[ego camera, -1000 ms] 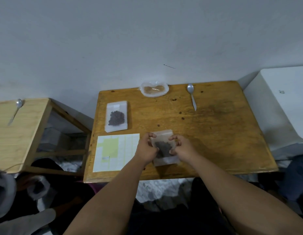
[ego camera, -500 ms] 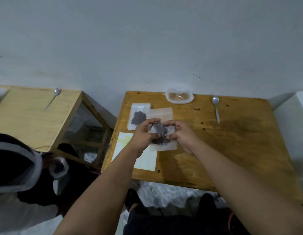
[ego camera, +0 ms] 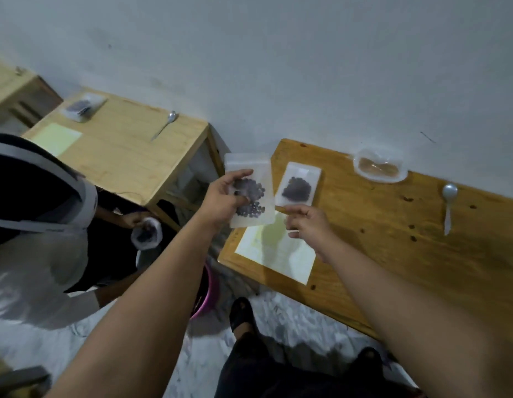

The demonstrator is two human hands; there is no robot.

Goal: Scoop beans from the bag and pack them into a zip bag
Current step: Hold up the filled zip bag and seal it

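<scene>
Two hands up: our left hand [ego camera: 220,201] pinches the filled zip bag [ego camera: 258,170] in air just off the left edge of the table [ego camera: 393,239]; right hand [ego camera: 307,225] beside it, loose, empty. Packing looks done; next we'd lay it by the other filled bag [ego camera: 298,185] on the table. Long axis near-to-far, zip end toward the wall [ego camera: 278,67].

Single head-worn wide-angle camera, faced forward and down, rolled sideways: wooden table [ego camera: 393,254] slanted across right. Close, mid-frame: left hand [ego camera: 223,201], right hand [ego camera: 307,222]; forearms [ego camera: 151,282] filled bottom, wall [ego camera: 278,67] filled top.
</scene>
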